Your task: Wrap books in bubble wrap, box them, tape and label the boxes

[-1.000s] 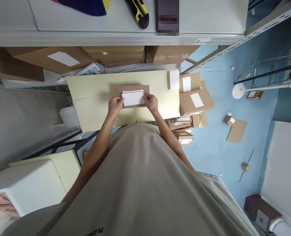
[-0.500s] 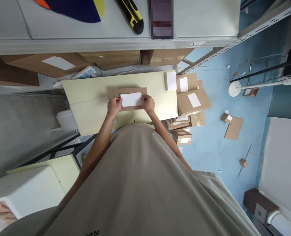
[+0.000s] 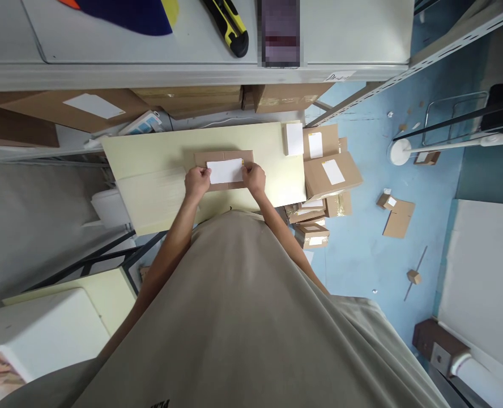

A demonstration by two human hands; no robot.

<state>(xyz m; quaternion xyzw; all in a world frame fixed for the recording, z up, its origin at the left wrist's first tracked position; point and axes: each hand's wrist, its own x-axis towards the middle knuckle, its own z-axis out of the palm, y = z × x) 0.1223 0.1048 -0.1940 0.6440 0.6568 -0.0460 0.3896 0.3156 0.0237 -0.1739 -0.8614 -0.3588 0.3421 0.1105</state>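
A white label (image 3: 226, 171) is held flat over a brown cardboard box (image 3: 222, 154) on the pale yellow tabletop (image 3: 149, 170). My left hand (image 3: 197, 182) pinches the label's left end, fingers closed. At its right end, my right hand (image 3: 255, 179) grips the label between thumb and fingers. Whether the label touches the cardboard all over, I cannot tell. A stack of white labels (image 3: 294, 139) rests at the table's far right corner.
Labelled cardboard boxes (image 3: 335, 170) are piled beyond the table's right edge. Above the far side runs a grey shelf (image 3: 149, 75), bearing a yellow-black utility knife (image 3: 230, 28). More boxes (image 3: 187, 102) stand underneath it. A white box (image 3: 51, 328) is at lower left.
The whole view has shifted slightly, with the surroundings moving a little left. Both hands keep their hold on the label, with hardly any movement over the box.
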